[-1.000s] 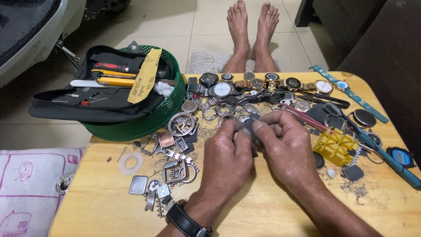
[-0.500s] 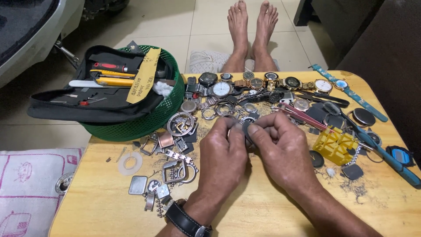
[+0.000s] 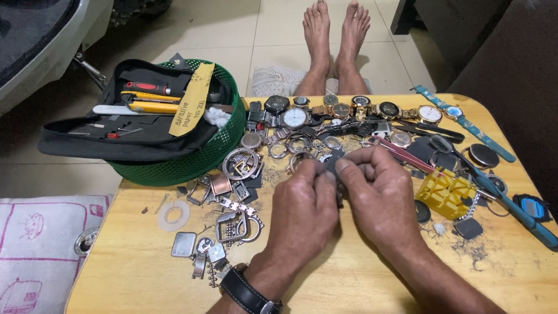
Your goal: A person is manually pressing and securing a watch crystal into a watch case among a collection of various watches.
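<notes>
Pinching a small dark watch part (image 3: 336, 168) between both thumbs, left hand (image 3: 305, 203) and right hand (image 3: 381, 195) have closed tighter together since a second ago, mid-table (image 3: 145, 273), near the far-edge watches (image 3: 349, 110); work continues, part barely visible.

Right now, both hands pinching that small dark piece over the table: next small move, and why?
Probably lift the left hand thumb slightly. Both hands, the right hand too, cover the small dark part, so its state cannot be told; watch cases crowd the wooden table below.
</notes>
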